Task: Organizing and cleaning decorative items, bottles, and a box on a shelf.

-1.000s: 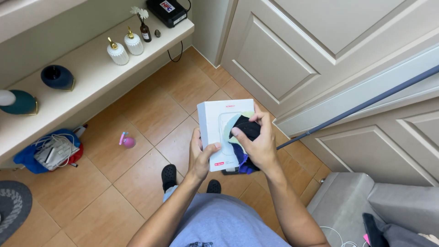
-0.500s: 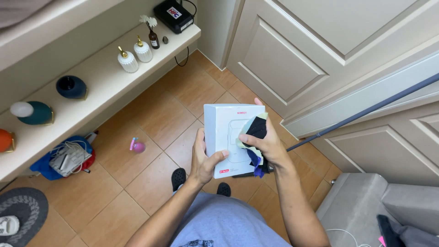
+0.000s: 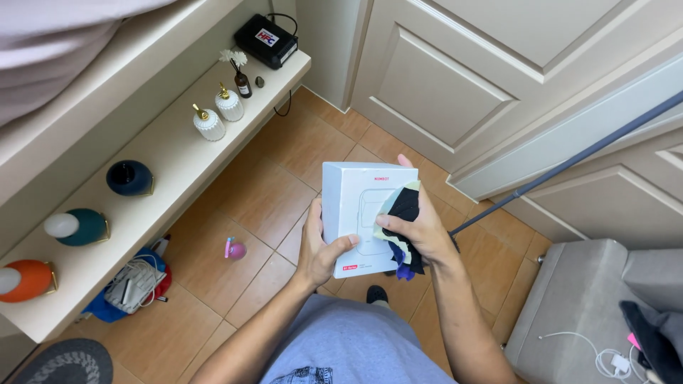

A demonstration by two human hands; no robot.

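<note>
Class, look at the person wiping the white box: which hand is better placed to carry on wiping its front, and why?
Right. The right hand presses the cloth on the white box front; the left hand only grips its lower edge, likely steadying it.

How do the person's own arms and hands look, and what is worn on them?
Both arms are bare from the hands up to where they leave the picture: no sleeves show. The left hand and the right hand wear no gloves, and I see no ring, watch or bracelet. The fingernails are short and plain. Lower down, a grey-blue shirt covers the body.
</note>
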